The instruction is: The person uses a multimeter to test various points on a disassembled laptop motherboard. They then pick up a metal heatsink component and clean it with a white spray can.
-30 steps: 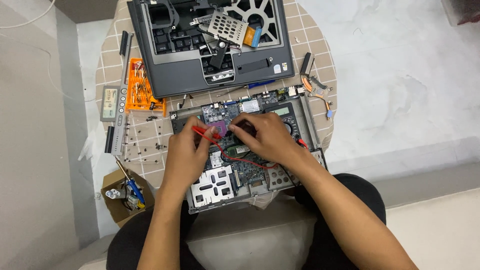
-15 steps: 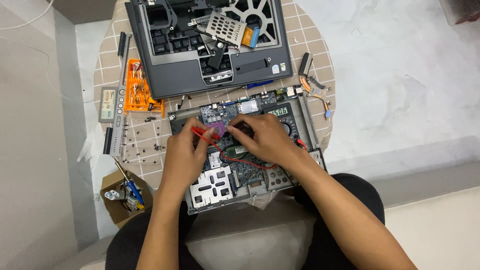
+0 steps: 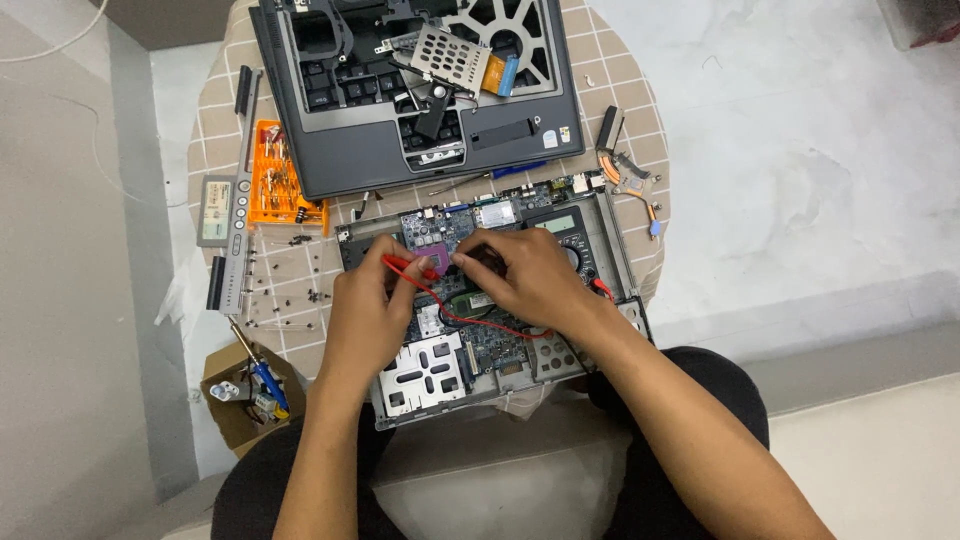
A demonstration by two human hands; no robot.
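An opened laptop base with its blue circuit board (image 3: pixel 500 345) lies on a round table in front of me. My left hand (image 3: pixel 365 315) pinches a red test probe (image 3: pixel 400 264) whose tip rests near the processor socket (image 3: pixel 432 252). My right hand (image 3: pixel 530 275) is closed over the board beside it, fingertips by the socket; whether it holds a second probe is hidden. A red lead (image 3: pixel 470 322) loops under my right palm. A dark multimeter (image 3: pixel 570 235) sits in the base behind my right hand.
A grey laptop top case (image 3: pixel 360 150) with loose parts lies at the back. An orange screwdriver-bit case (image 3: pixel 275 190) and scattered screws (image 3: pixel 285 290) sit on the left. A copper heat sink (image 3: pixel 630 180) lies on the right. A small cardboard box (image 3: pixel 240 395) stands on the floor.
Both hands stay over the board near the socket with only slight finger shifts; the view has drifted a little.
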